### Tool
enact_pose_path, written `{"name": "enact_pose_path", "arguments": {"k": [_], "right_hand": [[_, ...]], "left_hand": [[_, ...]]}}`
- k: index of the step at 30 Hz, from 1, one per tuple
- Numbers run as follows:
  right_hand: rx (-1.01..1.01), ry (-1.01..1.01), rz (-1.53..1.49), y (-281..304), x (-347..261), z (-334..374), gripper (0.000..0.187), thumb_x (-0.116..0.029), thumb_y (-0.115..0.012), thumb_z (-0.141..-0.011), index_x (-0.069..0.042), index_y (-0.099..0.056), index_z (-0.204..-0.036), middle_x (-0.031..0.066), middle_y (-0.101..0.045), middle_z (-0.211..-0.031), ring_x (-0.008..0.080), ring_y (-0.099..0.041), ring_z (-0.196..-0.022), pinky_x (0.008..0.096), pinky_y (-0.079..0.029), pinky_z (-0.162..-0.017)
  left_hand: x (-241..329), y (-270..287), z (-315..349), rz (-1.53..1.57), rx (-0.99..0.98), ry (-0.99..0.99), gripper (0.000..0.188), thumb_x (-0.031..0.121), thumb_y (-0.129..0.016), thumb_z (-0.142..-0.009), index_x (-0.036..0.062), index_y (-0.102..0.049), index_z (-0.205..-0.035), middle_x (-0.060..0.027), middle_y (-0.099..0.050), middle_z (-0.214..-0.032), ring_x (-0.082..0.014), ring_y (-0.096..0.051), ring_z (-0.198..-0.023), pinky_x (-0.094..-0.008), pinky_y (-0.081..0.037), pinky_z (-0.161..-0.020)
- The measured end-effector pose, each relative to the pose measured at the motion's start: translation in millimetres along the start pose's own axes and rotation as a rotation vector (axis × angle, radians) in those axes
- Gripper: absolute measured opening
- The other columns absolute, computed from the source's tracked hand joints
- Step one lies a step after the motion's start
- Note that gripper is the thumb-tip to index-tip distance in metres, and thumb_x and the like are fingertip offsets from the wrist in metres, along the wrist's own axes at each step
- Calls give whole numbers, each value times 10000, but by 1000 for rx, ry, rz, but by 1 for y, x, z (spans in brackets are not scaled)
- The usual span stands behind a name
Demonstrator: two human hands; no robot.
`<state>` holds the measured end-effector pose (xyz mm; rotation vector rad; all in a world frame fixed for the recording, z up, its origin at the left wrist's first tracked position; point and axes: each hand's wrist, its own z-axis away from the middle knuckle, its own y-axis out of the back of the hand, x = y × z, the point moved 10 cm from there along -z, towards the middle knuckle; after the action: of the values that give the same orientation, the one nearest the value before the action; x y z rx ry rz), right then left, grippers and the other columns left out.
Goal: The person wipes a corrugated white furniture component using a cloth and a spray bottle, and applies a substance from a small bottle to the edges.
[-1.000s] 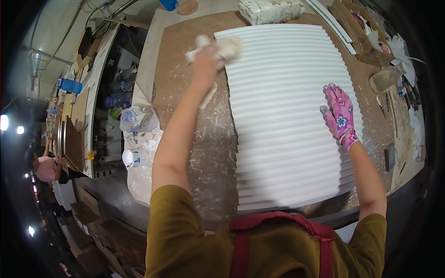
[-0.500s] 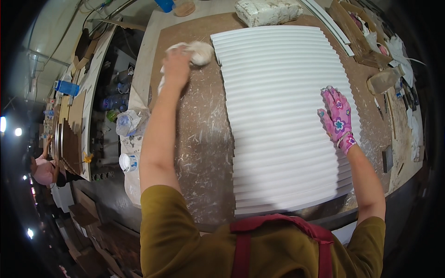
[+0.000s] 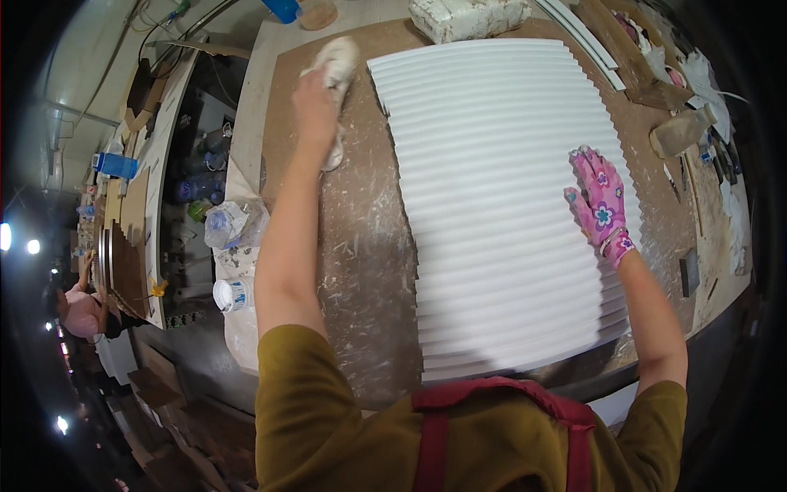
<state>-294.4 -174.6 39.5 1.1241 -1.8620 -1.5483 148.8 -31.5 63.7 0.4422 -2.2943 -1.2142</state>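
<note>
Left hand: the bare left hand is closed around a crumpled white cloth, holding it on the brown worktop at the upper left of the frame, just off the panel's left edge.
Change: a second ago this hand and cloth lay on the upper left corner of the panel; half a second ago they had slid off to its left; now they sit a little further out on the bare board. Judged from that, the wiping stroke has run off the panel and the cloth is working the dusty top beside it, or pausing between passes.
Right hand: the right hand in a pink flowered glove lies flat with fingers spread and grips nothing, pressed on the panel's right edge, where it has stayed throughout.
Panel: the large white ribbed panel fills the centre of the frame, lying flat on the worktop, its ridges running across, its left and right edges stepped like saw teeth; it looks clean and evenly white.
Worktop: smeared with white dust and streaks, thickest left of the panel.
Nearby: a white lumpy block at the top edge.
</note>
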Motion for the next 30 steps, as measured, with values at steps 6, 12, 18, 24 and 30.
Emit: {"name": "enact_pose_path", "arguments": {"k": [6,12,18,24,30], "right_hand": [[21,37,38,1,-8,-2,507,-222,-611,-871,-82,-483,-1341,157,-436,-1407,370,-410,-1276,459,-332,-1074],[51,-28,-4,5,5,3,502,-239,-621,-860,-58,-511,-1315,168,-465,-1387,363,-421,-1272,457,-333,-1076],[103,36,-116,9,0,7,575,-384,-540,-897,-32,-473,-1345,202,-474,-1373,357,-408,-1286,454,-294,-1104],[-94,273,-1293,89,-121,77,981,-529,-614,-829,-24,-120,-1510,197,-176,-1545,338,-141,-1445,383,-143,-1184],[35,13,-712,137,5,122,674,-386,-587,-885,-35,-386,-1424,183,-416,-1425,314,-409,-1307,417,-313,-1097]], "left_hand": [[25,14,58,-122,-182,-419,347,79,-572,-847,78,-601,-1193,-165,-576,-1227,-335,-536,-1138,-415,-458,-962],[12,68,98,1127,41,437,369,130,-559,-938,21,-489,-1283,-103,-564,-1237,-221,-553,-1123,-319,-420,-953],[158,85,210,2259,-318,584,542,389,-356,-1004,48,-349,-1425,-173,-451,-1404,-317,-500,-1239,-456,-412,-1050],[287,58,277,1676,-298,943,478,323,-337,-1022,26,-390,-1394,-137,-505,-1357,-291,-503,-1226,-426,-384,-1067],[323,102,280,1200,-558,291,506,233,-508,-968,87,-367,-1431,-66,-424,-1438,-215,-381,-1339,-381,-342,-1073]]}}
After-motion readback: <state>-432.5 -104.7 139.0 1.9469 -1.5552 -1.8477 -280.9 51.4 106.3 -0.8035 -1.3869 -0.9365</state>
